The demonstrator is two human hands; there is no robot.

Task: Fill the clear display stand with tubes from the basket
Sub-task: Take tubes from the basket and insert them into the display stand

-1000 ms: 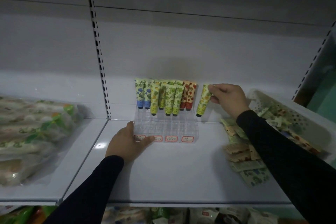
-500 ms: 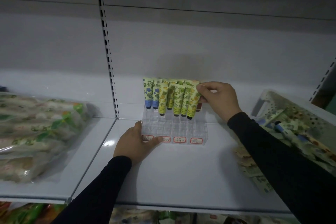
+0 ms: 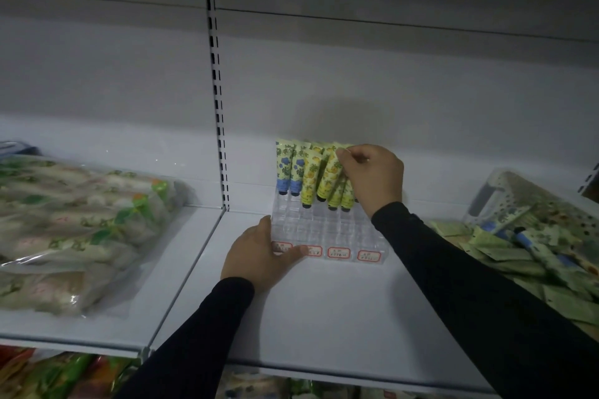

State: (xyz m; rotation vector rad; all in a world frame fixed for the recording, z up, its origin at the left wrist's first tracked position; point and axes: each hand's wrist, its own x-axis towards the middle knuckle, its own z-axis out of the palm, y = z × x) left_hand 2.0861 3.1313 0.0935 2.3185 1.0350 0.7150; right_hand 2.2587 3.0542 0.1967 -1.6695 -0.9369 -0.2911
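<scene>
Fingers (image 3: 351, 157) of the right hand (image 3: 372, 178) curl in a pinch on the top edge of a yellow-green tube (image 3: 334, 176) standing cap-down in the clear display stand (image 3: 327, 230), while the left hand (image 3: 259, 253) lies flat against the stand's front-left corner, fingers straight, thumb stretched across the lowest step by the red-bordered labels (image 3: 338, 252). Both arms wear dark sleeves.

The stand sits on a white metal shelf (image 3: 324, 311) in a dimly lit store aisle — a pale back panel rises behind it, split by a slotted upright (image 3: 218, 113) that also marks the seam between two shelf sections. Packaged goods show on the tier below.

The stand is stepped and divided into small cells. Its rear rows hold tubes upright, black caps down: two with blue print (image 3: 290, 168) at the left, yellow and green ones beside them. The front rows are bare plastic.

At the right edge a white perforated basket (image 3: 499, 191) lies tilted, tubes and flat printed sachets (image 3: 531, 253) spilling from it onto the shelf. On the left section rests a clear bag (image 3: 74, 230) of green-and-white packets.
</scene>
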